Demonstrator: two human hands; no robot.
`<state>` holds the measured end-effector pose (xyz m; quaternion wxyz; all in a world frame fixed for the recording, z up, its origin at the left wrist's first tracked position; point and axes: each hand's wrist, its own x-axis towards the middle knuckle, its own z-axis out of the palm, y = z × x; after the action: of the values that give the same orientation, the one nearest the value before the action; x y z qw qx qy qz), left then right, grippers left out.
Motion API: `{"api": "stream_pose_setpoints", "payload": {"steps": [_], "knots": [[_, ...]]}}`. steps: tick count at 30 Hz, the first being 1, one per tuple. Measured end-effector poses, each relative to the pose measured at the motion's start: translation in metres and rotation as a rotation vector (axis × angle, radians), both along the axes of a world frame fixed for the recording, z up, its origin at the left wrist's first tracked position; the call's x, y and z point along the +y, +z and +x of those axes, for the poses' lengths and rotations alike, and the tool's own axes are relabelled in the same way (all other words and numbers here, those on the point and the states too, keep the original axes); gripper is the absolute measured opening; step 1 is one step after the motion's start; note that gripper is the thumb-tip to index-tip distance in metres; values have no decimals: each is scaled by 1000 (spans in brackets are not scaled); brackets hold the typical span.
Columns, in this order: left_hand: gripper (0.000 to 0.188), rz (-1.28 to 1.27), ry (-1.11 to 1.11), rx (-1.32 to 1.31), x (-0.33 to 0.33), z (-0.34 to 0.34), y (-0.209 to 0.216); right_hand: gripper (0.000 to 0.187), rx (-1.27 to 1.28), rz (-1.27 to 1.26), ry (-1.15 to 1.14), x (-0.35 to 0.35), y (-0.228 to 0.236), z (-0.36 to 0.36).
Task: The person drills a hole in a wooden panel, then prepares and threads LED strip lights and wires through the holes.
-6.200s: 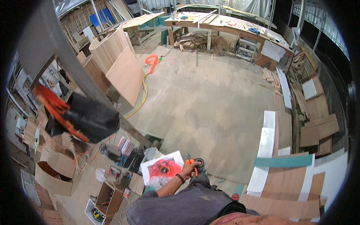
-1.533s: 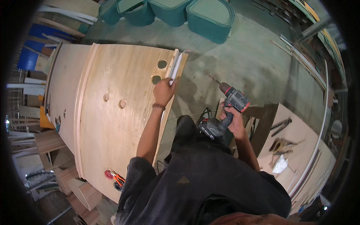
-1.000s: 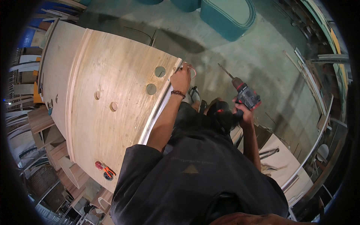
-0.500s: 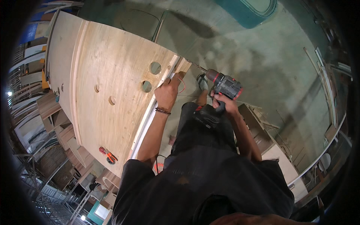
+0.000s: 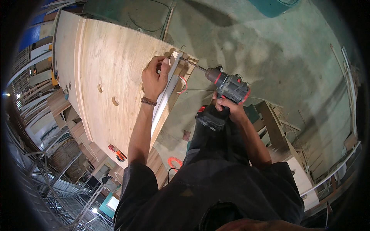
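Observation:
My right hand (image 5: 227,104) grips the handle of a black and red cordless drill (image 5: 230,87). Its long bit (image 5: 194,65) points left, and the tip meets or almost meets the edge by the far end of a white strip (image 5: 166,96). That strip runs along the near-right edge of a large pale wooden panel (image 5: 123,65). Over the panel, just left of the strip, my left hand (image 5: 155,77) is curled with thumb and forefinger together; whatever is between them, if anything, is hidden. A thin red and white wire (image 5: 185,82) loops out beside the strip.
Orange-handled pliers (image 5: 120,155) lie on the panel's lower part, below oval cut-outs (image 5: 115,101). An orange coil (image 5: 175,162) sits beside my body. Wooden boxes (image 5: 283,134) stand at right, and long strips (image 5: 348,82) lie on the concrete floor farther right.
My left hand has let go of the strip's edge and moved up and left over the panel. The drill has shifted slightly left, bringing its bit across the panel's corner.

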<state>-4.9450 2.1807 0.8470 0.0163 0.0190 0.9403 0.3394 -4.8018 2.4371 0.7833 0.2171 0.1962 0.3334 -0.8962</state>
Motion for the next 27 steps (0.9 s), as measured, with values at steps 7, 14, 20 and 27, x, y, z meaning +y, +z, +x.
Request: {"api": "stream_pose_setpoints", "payload": {"steps": [7,14,20,27], "knots": [[39,-504,-357,-22,3,-4,3,38,14,-10,0,-1,-12,2],[31,-359,-304,46,-6,-1,-15,36,-1,105,43,-3,-11,0],[25,-381,-292,33,0,1,-8,26,85,165,87,2,-24,6],[31,-346,-332,99,-1,1,-19,20,133,225,135,-2,-27,7]]}}
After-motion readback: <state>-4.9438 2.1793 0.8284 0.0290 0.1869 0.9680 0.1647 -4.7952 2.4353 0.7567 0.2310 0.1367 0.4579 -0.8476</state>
